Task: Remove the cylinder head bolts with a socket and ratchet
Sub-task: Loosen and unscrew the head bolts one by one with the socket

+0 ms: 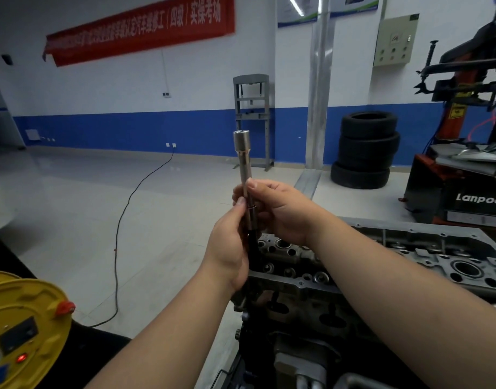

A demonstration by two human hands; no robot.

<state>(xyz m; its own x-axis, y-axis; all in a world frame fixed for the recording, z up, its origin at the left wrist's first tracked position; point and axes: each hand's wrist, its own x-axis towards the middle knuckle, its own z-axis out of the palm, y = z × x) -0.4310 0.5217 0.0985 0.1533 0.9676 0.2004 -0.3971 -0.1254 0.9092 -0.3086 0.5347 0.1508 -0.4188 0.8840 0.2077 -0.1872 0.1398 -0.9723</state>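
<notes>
Head view: long silver steel socket extension [242,161] held upright in mid-air above the grey cast-metal cylinder head [381,254], well clear for fitting. Left hand [230,248] wrapped round the black lower shaft [252,248], right hand [280,211] pinching the joint, probably seating it. Ratchet head hidden behind the palms; bolts too dark to pick out among the bores.

Two bare forearms in shot here, no sleeves, no gloves, no watch or rings to be seen. Left hand [227,248] and right hand [280,211] both uncovered above the engine [409,262], short trimmed nails showing on the thumbs.
</notes>
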